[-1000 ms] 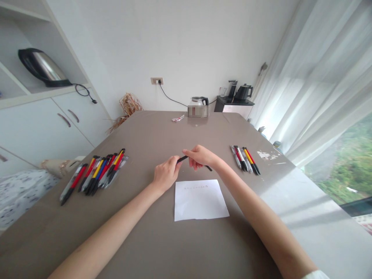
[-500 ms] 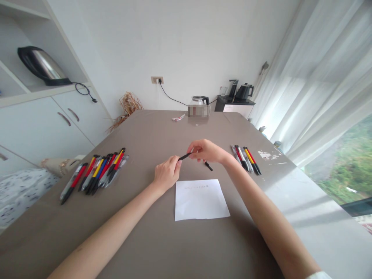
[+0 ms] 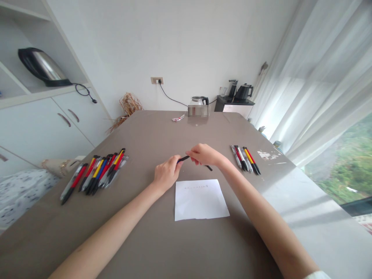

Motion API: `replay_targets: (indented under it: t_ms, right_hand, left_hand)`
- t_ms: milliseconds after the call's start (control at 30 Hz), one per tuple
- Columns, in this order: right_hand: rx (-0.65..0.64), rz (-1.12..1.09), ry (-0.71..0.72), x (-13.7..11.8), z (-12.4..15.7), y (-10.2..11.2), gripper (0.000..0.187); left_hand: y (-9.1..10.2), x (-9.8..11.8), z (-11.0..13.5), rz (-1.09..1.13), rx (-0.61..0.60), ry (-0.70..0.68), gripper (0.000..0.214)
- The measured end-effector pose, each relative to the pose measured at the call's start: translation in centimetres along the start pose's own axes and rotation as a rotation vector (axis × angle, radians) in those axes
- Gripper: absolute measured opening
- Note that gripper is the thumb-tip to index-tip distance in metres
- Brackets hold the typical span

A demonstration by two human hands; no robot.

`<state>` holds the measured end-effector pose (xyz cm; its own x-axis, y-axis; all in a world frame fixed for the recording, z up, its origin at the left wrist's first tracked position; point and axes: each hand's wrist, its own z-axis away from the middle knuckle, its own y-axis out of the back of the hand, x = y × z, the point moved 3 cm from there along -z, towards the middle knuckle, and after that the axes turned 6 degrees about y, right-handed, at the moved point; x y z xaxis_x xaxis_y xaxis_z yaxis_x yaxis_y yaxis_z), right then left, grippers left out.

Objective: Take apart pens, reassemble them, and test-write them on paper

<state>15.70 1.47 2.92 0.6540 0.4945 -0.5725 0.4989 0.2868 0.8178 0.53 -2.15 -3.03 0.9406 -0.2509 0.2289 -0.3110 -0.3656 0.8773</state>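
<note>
My left hand [image 3: 166,173] is closed round one end of a black pen [image 3: 183,158], held just above the table. My right hand [image 3: 204,154] pinches the pen's other end with its fingertips. A small black pen piece [image 3: 208,167] lies on the table under my right hand. A white sheet of paper [image 3: 200,199] with a line of small writing lies just in front of both hands.
A pile of several red, yellow, blue and black pens [image 3: 95,171] lies at the left on the brown table [image 3: 151,240]. A smaller row of pens [image 3: 245,158] lies at the right. A glass kettle [image 3: 199,101] stands at the far edge.
My right hand drew away to the right from the pen half a second ago, then came back to its end. My left hand has stayed put.
</note>
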Motion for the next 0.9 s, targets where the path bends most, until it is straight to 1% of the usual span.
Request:
replay_targets:
  t_ms: [100, 200, 333, 467, 600, 667, 733, 833, 900]
  right_hand:
    - [-0.048, -0.071, 0.021, 0.05, 0.20, 0.36, 0.019]
    - [-0.030, -0.072, 0.082, -0.05, 0.30, 0.74, 0.024]
    - [0.042, 0.059, 0.159, -0.16, 0.28, 0.92, 0.011]
    - [0.048, 0.106, 0.186, -0.24, 0.35, 0.65, 0.014]
    - [0.014, 0.106, 0.126, -0.17, 0.33, 0.23, 0.036]
    - [-0.004, 0.098, 0.102, -0.08, 0.26, 0.14, 0.040]
    - [0.000, 0.078, 0.103, 0.00, 0.23, 0.29, 0.035]
    - [0.041, 0.053, 0.150, 0.01, 0.25, 0.79, 0.022]
    - [0.054, 0.063, 0.190, -0.11, 0.30, 1.00, 0.020]
  left_hand:
    - [0.22, 0.18, 0.02, -0.018, -0.005, 0.009, 0.031]
    - [0.39, 0.29, 0.04, -0.032, -0.014, 0.023, 0.032]
    - [0.43, 0.34, 0.07, -0.027, -0.018, 0.015, 0.033]
    - [0.32, 0.26, 0.07, -0.015, -0.011, -0.009, 0.033]
    - [0.08, 0.05, 0.02, 0.001, 0.003, -0.013, 0.033]
    - [-0.09, -0.07, 0.00, -0.002, 0.003, 0.005, 0.035]
    - [-0.17, -0.06, 0.01, -0.012, 0.005, 0.004, 0.034]
    - [-0.10, 0.11, 0.06, -0.029, 0.004, -0.011, 0.030]
    - [0.05, 0.21, 0.09, -0.039, -0.004, -0.008, 0.030]
